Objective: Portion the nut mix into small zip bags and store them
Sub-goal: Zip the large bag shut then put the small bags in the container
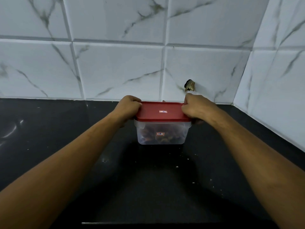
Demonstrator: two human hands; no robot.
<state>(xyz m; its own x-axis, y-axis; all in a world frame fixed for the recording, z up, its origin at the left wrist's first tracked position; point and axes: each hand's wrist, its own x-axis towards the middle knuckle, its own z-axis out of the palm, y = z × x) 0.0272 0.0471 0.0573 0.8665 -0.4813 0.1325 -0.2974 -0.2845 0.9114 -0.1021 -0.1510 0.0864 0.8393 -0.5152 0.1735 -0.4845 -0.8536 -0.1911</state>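
A clear plastic container (162,133) with a red lid (162,112) stands on the black countertop (66,146), close to the tiled back wall. Brown nut mix shows through its front wall, behind a small label marked 18. My left hand (128,107) grips the lid's left edge, fingers curled over the rim. At the lid's right edge, my right hand (198,108) grips the same way. The lid lies flat on the container. No zip bags are in view.
White marble-look tiles (115,66) cover the back wall and the right side wall, which meet in a corner at the right. A small broken hole (189,85) marks the back wall just above the container. Crumbs dot the countertop.
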